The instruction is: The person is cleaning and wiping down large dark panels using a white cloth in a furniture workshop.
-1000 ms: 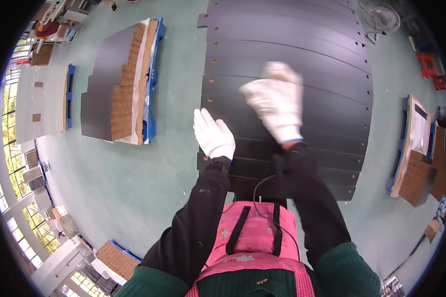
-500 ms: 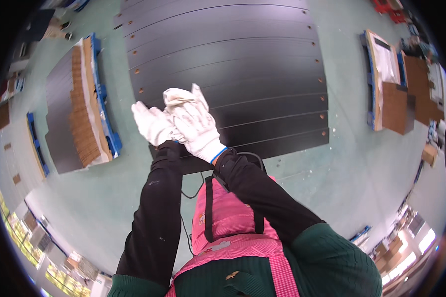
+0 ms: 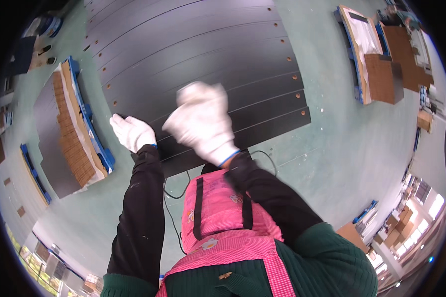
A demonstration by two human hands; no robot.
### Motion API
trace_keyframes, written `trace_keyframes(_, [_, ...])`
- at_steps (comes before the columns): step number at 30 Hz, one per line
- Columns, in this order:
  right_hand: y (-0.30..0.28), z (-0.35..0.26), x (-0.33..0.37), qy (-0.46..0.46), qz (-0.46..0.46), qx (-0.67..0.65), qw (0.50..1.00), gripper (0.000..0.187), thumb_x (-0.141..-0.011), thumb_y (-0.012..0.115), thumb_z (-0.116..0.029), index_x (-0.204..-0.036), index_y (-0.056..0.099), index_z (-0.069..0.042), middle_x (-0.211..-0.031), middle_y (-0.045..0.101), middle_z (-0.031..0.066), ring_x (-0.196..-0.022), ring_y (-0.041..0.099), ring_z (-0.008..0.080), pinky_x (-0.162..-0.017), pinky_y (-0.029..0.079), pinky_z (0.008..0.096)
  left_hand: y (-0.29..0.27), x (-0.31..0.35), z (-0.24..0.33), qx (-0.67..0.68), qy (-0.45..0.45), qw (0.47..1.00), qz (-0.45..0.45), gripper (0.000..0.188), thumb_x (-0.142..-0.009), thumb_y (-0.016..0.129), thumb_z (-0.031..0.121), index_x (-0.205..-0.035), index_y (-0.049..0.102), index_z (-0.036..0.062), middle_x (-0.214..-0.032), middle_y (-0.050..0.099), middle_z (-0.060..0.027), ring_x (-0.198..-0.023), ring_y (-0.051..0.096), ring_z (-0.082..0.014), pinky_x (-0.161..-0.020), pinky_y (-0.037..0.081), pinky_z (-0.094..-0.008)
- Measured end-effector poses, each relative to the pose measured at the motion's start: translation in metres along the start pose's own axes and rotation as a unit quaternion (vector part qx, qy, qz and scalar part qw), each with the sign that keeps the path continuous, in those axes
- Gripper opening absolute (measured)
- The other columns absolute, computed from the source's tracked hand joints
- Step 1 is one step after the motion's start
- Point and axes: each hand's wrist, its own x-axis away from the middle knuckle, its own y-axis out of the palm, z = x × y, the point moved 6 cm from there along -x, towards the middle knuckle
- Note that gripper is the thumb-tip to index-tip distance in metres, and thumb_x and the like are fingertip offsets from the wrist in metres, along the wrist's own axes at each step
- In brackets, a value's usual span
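Observation:
A row of dark boards (image 3: 193, 59) lies side by side in front of me, with small round holes near their left and right ends. My left hand (image 3: 133, 133), in a white glove with a blue cuff, is at the near left edge of the boards. Its fingers are stretched out and nothing shows in them. Over the near boards is my right hand (image 3: 203, 121), gloved the same way and smeared by motion. A pale bulge shows at its far side; whether that is a cloth or the glove itself I cannot make out.
To the left, a blue pallet (image 3: 86, 114) bears a stack of dark panels (image 3: 49, 133). Another pallet (image 3: 354, 59) with brown boards (image 3: 381, 79) stands at the right. Black cable (image 3: 171, 218) runs beside my pink apron (image 3: 228, 208). A person's legs (image 3: 42, 54) show far left.
My hands were together and have parted: the left went left and nearer to the boards' edge, the right slightly right. A pale folded thing by the right hand is now blurred. The view has turned.

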Motion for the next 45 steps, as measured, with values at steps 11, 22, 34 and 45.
trace_keyframes(11, [-0.183, 0.109, -0.033, -0.039, -0.002, 0.541, 0.840, 0.007, -0.096, 0.055, -0.010, -0.091, 0.056, -0.015, -0.077, 0.060, 0.0044, -0.062, 0.062, 0.0204, -0.062, 0.050, 0.0361, -0.006, -0.008, -0.036, -0.051, 0.000, 0.998, 0.040, 0.046, -0.103, 0.051, 0.019, -0.144, 0.052, -0.0024, -0.148, 0.055, -0.0246, -0.133, 0.055, -0.0426, -0.112, 0.046, -0.0488])
trace_keyframes(22, [-0.041, 0.071, 0.076, 0.055, 0.053, -0.105, 0.992, 0.029, -0.105, 0.059, -0.023, -0.132, 0.058, -0.011, -0.128, 0.062, 0.0058, -0.120, 0.062, 0.0230, -0.102, 0.054, 0.0371, 0.001, -0.005, -0.027, -0.026, -0.009, 0.999, 0.038, 0.047, -0.101, 0.053, 0.020, -0.141, 0.052, -0.0034, -0.147, 0.054, -0.0256, -0.130, 0.056, -0.0439, -0.108, 0.047, -0.0503])
trace_keyframes(34, [-0.089, 0.061, 0.016, -0.214, -0.042, 0.117, 0.969, 0.045, -0.092, 0.071, -0.031, -0.132, 0.063, -0.011, -0.126, 0.068, 0.0106, -0.111, 0.069, 0.0261, -0.092, 0.058, 0.0416, -0.020, 0.002, -0.075, 0.380, -0.187, 0.869, -0.254, 0.057, -0.107, 0.053, 0.039, -0.148, 0.057, -0.0004, -0.142, 0.065, -0.0221, -0.134, 0.060, -0.0341, -0.115, 0.041, -0.0379])
trace_keyframes(45, [0.081, 0.013, -0.022, -0.044, 0.054, -0.008, 0.998, 0.061, -0.095, 0.061, -0.050, -0.144, 0.057, -0.012, -0.147, 0.058, 0.0111, -0.141, 0.050, 0.0286, -0.120, 0.037, 0.0483, -0.032, 0.174, -0.174, 0.583, -0.537, 0.470, -0.388, 0.077, -0.111, 0.031, 0.062, -0.167, 0.024, 0.0097, -0.171, 0.025, -0.0209, -0.155, 0.024, -0.0521, -0.116, 0.036, -0.0687])
